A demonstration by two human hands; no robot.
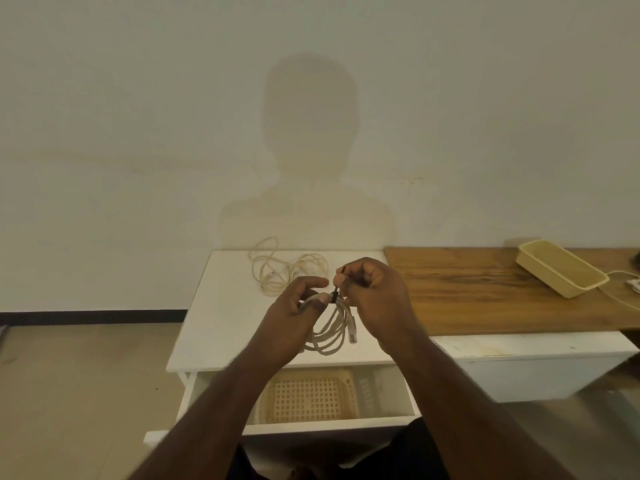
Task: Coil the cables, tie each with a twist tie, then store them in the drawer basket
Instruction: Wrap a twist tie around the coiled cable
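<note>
My left hand (294, 317) grips a coiled pale cable (330, 336) at the top of its loops, above the white cabinet top (214, 317). A black twist tie (335, 296) is wrapped round the coil there, and my right hand (374, 292) pinches its upright ends. The coil's plugs hang down on the right side. A second loose pale cable (280, 268) lies in untidy loops at the back of the cabinet top. Below, the drawer is pulled out with a cream lattice basket (308, 398) inside; nothing is visible in it.
A wooden tabletop (485, 292) adjoins the cabinet on the right. On it stands a cream rectangular tray (561, 271), with a white cord (620, 282) and small plug at the far right edge. A bare wall is behind; floor lies to the left.
</note>
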